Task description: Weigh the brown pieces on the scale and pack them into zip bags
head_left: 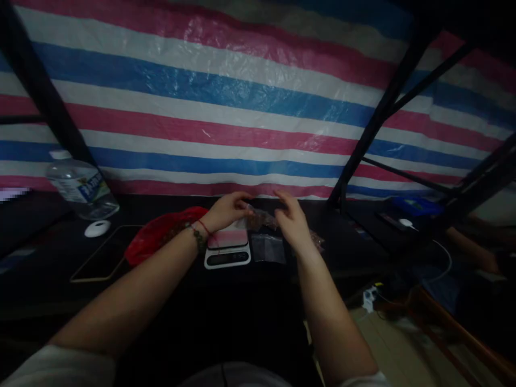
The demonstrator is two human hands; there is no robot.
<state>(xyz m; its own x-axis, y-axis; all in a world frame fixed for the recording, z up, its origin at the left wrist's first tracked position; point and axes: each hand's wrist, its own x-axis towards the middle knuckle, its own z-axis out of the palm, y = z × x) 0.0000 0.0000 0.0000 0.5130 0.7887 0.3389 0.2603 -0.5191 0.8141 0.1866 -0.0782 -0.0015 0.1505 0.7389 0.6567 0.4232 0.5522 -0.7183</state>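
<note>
My left hand (228, 212) is closed in a pinch on the edge of a small clear plastic bag (253, 219) with brownish contents. Across from it, my right hand (294, 221) has its index finger and thumb apart, close to more small filled bags (317, 240), partly hidden behind it. Under my left hand stands a white kitchen scale (228, 259) with a lit display too blurred to read. A flat clear bag (269, 248) lies to the right of the scale. Left of the scale is a red plastic bag (155, 236), open, holding small brownish pieces.
A phone (105, 257), a white computer mouse (97, 229) and a large water bottle (83, 188) stand or lie at the left. Dark metal posts (373, 123) rise before a striped plastic sheet (217, 102). Another person's arm (471, 248) shows at right, near a white cable (445, 255).
</note>
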